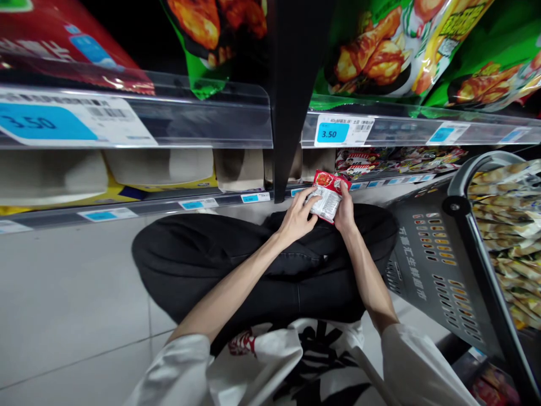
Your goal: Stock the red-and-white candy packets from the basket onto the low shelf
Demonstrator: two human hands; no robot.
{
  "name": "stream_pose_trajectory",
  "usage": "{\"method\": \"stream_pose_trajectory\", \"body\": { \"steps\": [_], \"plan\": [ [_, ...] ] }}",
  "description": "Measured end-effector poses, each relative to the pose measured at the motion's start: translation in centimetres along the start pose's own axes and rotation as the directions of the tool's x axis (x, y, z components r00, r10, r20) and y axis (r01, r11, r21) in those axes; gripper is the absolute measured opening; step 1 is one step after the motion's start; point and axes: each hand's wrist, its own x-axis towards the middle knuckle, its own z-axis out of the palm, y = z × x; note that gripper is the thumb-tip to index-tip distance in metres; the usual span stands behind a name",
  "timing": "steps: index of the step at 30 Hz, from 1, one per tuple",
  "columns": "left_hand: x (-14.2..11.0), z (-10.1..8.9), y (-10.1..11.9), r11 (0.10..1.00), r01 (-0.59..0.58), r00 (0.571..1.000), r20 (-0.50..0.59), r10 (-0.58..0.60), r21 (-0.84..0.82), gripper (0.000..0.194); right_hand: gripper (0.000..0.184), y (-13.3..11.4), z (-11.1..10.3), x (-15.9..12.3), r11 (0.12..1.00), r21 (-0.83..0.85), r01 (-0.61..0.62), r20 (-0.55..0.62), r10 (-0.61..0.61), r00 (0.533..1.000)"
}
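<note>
Between my two hands, above my crossed legs, is a small red and silver snack packet (326, 200) with printed text facing up. My right hand (345, 208) grips its right side, the thumb lying along the edge. On the left side, my left hand (298, 215) has its fingers bent against the packet's face and edge. Just beyond the hands, similar small packets (359, 162) lie in the bottom shelf row. Open cardboard boxes (240, 169) stand in that row further left.
A grey shopping basket (426, 265) full of packets stands close on my right. In front, a shelf with a clear price rail (211, 121) holds large green snack bags (380, 56) and a red bag (71, 51). A black upright (291, 96) divides the shelf. Tiled floor (76, 293) lies left.
</note>
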Motion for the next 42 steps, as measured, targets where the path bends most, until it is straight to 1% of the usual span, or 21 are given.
{"method": "stream_pose_trajectory", "body": {
  "steps": [4, 8, 11, 13, 14, 15, 17, 19, 21, 22, 25, 27, 29, 32, 34, 36, 39, 42],
  "plan": [
    [-0.2, 0.1, 0.0, 0.997, -0.018, 0.997, 0.079, 0.024, -0.077, 0.061, 0.055, -0.5, 0.5, -0.5, 0.999, 0.009, -0.037, 0.026, 0.037, 0.999],
    [-0.5, 0.2, -0.1, 0.986, 0.014, 0.984, 0.179, 0.017, -0.169, 0.064, 0.060, -1.1, 1.0, -1.0, 0.999, 0.033, 0.002, 0.064, -0.004, 0.998],
    [-0.4, 0.3, 0.0, 0.969, 0.080, 0.980, 0.198, -0.033, -0.235, 0.063, 0.068, -1.3, 1.1, -1.3, 0.999, 0.036, 0.036, 0.096, -0.039, 0.995],
    [-0.1, 0.2, 0.1, 0.948, 0.144, 0.975, 0.204, -0.087, -0.283, 0.062, 0.071, -1.2, 0.9, -1.2, 0.998, 0.004, 0.061, 0.107, -0.061, 0.992],
    [0.0, 0.1, 0.1, 0.933, 0.184, 0.970, 0.209, -0.122, -0.310, 0.062, 0.068, -1.2, 0.8, -1.2, 0.997, -0.021, 0.079, 0.103, -0.076, 0.992],
    [0.1, 0.0, 0.1, 0.913, 0.230, 0.963, 0.214, -0.163, -0.338, 0.062, 0.060, -1.0, 0.6, -1.0, 0.993, -0.049, 0.104, 0.090, -0.099, 0.991],
    [0.3, -0.2, 0.1, 0.854, 0.338, 0.937, 0.228, -0.265, -0.396, 0.060, 0.046, -0.7, 0.3, -0.7, 0.977, -0.110, 0.184, 0.030, -0.182, 0.983],
    [0.3, -0.1, 0.0, 0.768, 0.447, 0.894, 0.254, -0.369, -0.458, 0.056, 0.046, -0.5, 0.0, -0.4, 0.945, -0.145, 0.292, -0.058, -0.303, 0.951],
    [0.1, 0.3, -0.3, 0.669, 0.519, 0.854, 0.279, -0.440, -0.532, 0.049, 0.050, -0.3, -0.2, -0.1, 0.915, -0.138, 0.379, -0.132, -0.396, 0.909],
    [0.1, 0.6, -0.5, 0.621, 0.541, 0.837, 0.288, -0.465, -0.568, 0.047, 0.052, -0.3, -0.3, 0.0, 0.913, -0.118, 0.390, -0.151, -0.404, 0.902],
    [0.0, 1.4, -0.9, 0.482, 0.575, 0.793, 0.308, -0.525, -0.661, 0.046, 0.054, -0.5, -0.2, 0.0, 0.941, -0.039, 0.335, -0.148, -0.337, 0.930],
    [0.0, 1.6, -0.9, 0.393, 0.585, 0.766, 0.325, -0.555, -0.709, 0.045, 0.049, -0.7, 0.1, -0.2, 0.951, -0.009, 0.310, -0.143, -0.308, 0.941],
    [0.2, 1.5, -0.8, 0.310, 0.588, 0.743, 0.348, -0.571, -0.747, 0.045, 0.041, -0.9, 0.3, -0.4, 0.951, -0.001, 0.311, -0.137, -0.308, 0.942],
    [0.3, 1.2, -0.3, 0.238, 0.616, 0.718, 0.411, -0.562, -0.751, 0.051, 0.032, -1.1, 0.6, -0.8, 0.947, 0.004, 0.322, -0.108, -0.320, 0.941],
    [0.3, 1.0, 0.0, 0.230, 0.648, 0.708, 0.462, -0.535, -0.726, 0.054, 0.029, -1.3, 0.7, -1.0, 0.944, -0.007, 0.329, -0.101, -0.328, 0.939],
    [0.3, 0.9, 0.1, 0.242, 0.664, 0.706, 0.487, -0.514, -0.707, 0.055, 0.029, -1.3, 0.7, -1.1, 0.943, -0.044, 0.329, -0.112, -0.332, 0.937],
    [0.2, 0.8, 0.0, 0.305, 0.667, 0.720, 0.482, -0.500, -0.680, 0.052, 0.030, -1.3, 0.6, -1.0, 0.942, -0.093, 0.323, -0.157, -0.334, 0.929],
    [0.2, 0.6, 0.0, 0.377, 0.659, 0.743, 0.484, -0.462, -0.651, 0.046, 0.033, -1.2, 0.6, -0.9, 0.938, -0.079, 0.336, -0.209, -0.345, 0.915]
  ]
}}
